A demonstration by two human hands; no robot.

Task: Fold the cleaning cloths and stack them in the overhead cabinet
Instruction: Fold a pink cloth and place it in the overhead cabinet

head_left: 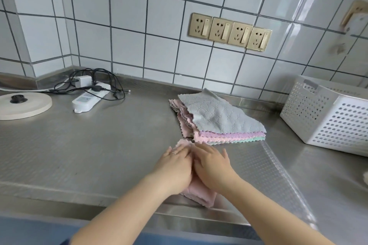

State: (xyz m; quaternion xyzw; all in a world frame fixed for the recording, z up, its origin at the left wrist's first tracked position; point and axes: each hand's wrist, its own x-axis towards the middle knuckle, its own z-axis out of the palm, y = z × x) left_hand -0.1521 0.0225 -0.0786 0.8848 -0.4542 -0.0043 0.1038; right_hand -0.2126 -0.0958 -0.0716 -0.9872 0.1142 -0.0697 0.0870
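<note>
My left hand (173, 167) and right hand (213, 167) lie flat, fingers straight, pressing a pink cloth (201, 195) onto the steel counter (99, 145) near its front edge. Just beyond, the stack of cloths (217, 120) lies with a grey 1 on top, left of the white basket (328, 113).

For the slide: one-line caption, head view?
Both hands press a pink cloth flat beside the cloth stack.

Hands: two, a left hand (175, 167) and a right hand (214, 167).
Folded cloths under the hands: one, a pink cloth (201, 193).
Stacks of cloths: one stack (217, 119); the number of cloths in it cannot be told.
Wall sockets (230, 32): four in a row.
Baskets: one white basket (326, 115).
Power strips: one power strip (90, 97).
Round lids: one lid (23, 105).
</note>
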